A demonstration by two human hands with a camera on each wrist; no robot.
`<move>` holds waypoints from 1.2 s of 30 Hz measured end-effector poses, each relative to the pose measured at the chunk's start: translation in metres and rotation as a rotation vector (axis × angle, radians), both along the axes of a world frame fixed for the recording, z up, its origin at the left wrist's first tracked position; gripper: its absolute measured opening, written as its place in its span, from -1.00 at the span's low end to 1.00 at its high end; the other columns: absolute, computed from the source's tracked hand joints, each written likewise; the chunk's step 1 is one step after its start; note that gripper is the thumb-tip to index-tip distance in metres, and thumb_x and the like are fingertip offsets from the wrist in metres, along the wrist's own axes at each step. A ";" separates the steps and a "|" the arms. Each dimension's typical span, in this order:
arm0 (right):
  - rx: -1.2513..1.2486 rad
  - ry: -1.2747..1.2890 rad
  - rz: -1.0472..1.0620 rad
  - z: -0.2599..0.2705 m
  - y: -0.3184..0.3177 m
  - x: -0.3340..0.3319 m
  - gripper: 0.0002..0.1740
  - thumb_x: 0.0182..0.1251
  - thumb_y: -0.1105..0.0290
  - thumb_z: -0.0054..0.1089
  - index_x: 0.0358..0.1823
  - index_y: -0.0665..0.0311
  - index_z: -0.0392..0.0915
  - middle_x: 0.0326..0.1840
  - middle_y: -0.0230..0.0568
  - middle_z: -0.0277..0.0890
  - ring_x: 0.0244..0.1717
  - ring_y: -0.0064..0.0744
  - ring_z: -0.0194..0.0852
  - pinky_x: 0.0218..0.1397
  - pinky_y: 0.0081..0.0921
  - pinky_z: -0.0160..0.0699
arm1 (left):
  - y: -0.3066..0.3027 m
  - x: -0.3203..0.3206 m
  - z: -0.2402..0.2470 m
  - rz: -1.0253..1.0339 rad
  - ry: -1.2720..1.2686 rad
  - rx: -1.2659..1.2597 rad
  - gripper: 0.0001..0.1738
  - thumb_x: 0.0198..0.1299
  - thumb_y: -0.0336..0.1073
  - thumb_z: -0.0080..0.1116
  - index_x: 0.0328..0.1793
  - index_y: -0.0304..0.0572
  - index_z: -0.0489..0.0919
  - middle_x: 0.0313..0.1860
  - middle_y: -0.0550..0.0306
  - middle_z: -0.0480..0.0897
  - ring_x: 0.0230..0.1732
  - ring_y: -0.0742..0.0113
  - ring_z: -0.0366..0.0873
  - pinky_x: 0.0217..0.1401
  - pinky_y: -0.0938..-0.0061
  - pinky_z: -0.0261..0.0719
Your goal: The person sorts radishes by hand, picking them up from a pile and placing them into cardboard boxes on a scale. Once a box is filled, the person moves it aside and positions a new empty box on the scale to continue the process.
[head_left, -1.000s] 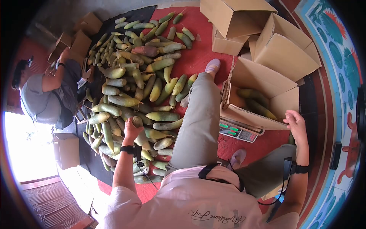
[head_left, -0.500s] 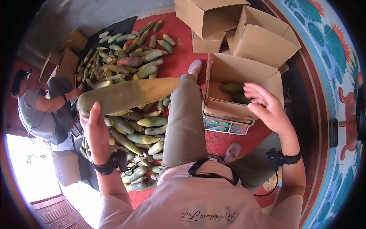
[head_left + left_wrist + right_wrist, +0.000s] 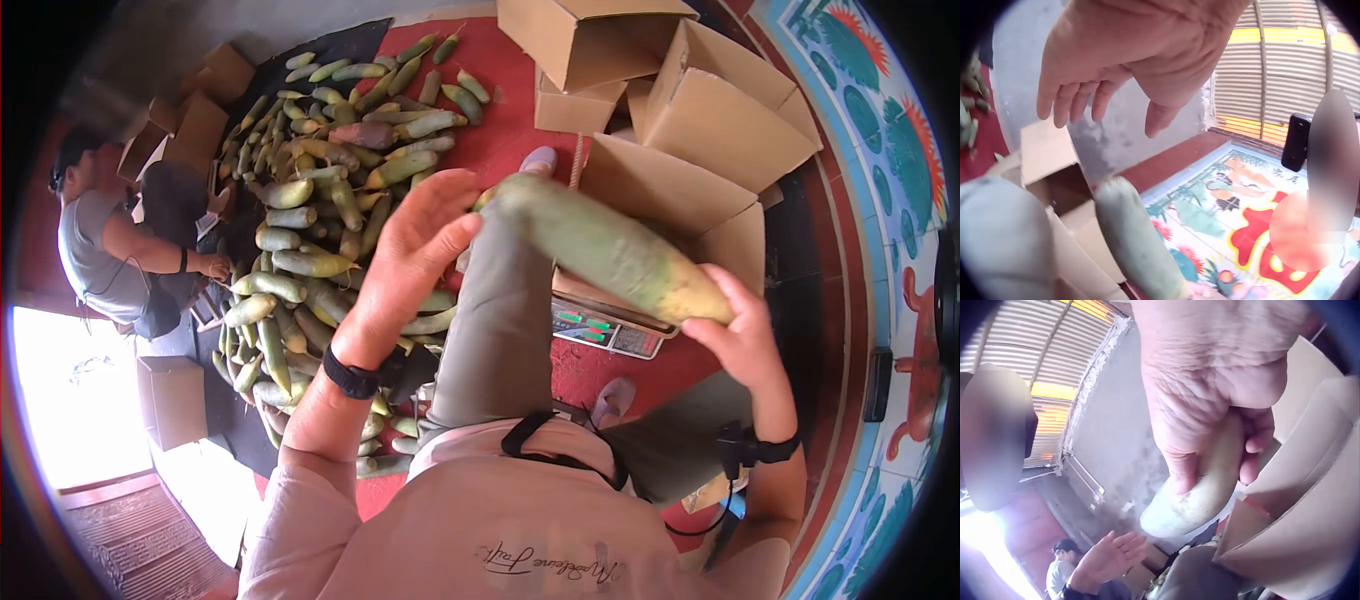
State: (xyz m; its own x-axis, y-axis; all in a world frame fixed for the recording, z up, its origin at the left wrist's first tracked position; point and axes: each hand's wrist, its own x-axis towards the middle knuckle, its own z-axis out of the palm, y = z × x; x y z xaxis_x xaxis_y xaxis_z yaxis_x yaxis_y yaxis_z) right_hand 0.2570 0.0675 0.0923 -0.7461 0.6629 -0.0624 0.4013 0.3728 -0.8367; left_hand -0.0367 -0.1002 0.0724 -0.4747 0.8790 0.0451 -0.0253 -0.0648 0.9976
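Note:
A long green gourd (image 3: 610, 250) with a yellowish end hangs in the air over my knee and the open cardboard box (image 3: 690, 215). My right hand (image 3: 740, 335) grips its yellow end, fingers curled round the gourd (image 3: 1207, 484). My left hand (image 3: 425, 240) is open just left of the gourd's green tip, fingers spread and apart from it. In the left wrist view the left hand (image 3: 1116, 69) hovers open above the gourd (image 3: 1135, 237). A big heap of gourds (image 3: 320, 200) lies on the red floor to my left.
A digital scale (image 3: 605, 332) sits under the open box. More cardboard boxes (image 3: 640, 60) stand behind it. A second person (image 3: 110, 250) crouches at the far left by the heap, beside flattened boxes (image 3: 195, 110). A small box (image 3: 170, 400) stands at the lower left.
The gourd has passed from my left hand to my right. The left hand let go and opened; the right hand closed round the gourd's end and carries it over the box.

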 end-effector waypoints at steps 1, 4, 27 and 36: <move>-0.031 -0.011 -0.056 -0.001 0.006 0.004 -0.43 -0.06 0.45 0.32 0.04 0.46 0.37 -0.10 -0.11 0.50 -0.08 -0.45 0.46 0.03 -0.50 0.40 | -0.007 -0.010 -0.004 0.044 0.105 -0.052 -0.46 0.19 -0.25 0.14 0.25 -0.30 0.31 0.17 0.01 0.42 0.19 0.34 0.34 0.22 0.48 0.30; 0.275 -0.139 -0.159 -0.012 0.034 0.023 -0.41 -0.06 0.47 0.30 0.07 0.48 0.37 -0.09 -0.05 0.50 -0.06 -0.36 0.48 0.06 -0.51 0.38 | -0.036 -0.042 -0.034 0.180 0.227 -0.301 -0.55 0.22 -0.15 0.08 0.16 -0.25 0.43 0.10 0.13 0.50 0.19 0.38 0.34 0.27 0.48 0.18; 0.311 -0.638 -0.080 -0.126 0.144 0.027 -0.59 0.14 0.44 0.13 0.07 0.21 0.43 -0.09 0.00 0.50 -0.05 -0.13 0.47 0.03 -0.34 0.41 | -0.188 -0.118 -0.278 0.384 0.580 -1.006 -0.49 -0.10 -0.12 0.26 0.01 -0.16 0.52 -0.09 -0.13 0.58 -0.04 -0.01 0.52 0.07 0.29 0.45; 0.426 -0.342 -0.194 -0.078 0.104 0.043 -0.71 0.19 0.53 0.05 -0.03 0.35 0.45 -0.18 -0.08 0.49 -0.21 -0.28 0.52 -0.11 -0.47 0.47 | -0.138 -0.185 -0.235 0.290 1.213 -1.295 -0.37 -0.06 -0.21 0.23 0.21 -0.06 0.35 0.29 0.06 0.28 0.36 0.11 0.12 0.29 0.19 0.22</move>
State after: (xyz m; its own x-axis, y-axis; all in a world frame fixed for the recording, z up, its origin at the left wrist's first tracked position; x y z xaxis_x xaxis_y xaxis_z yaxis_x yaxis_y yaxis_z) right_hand 0.3001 0.1710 0.0141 -0.5926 0.8051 0.0240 0.7172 0.5410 -0.4392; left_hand -0.2219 -0.2381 -0.1629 -0.8328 0.5383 -0.1289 0.5526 0.8223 -0.1357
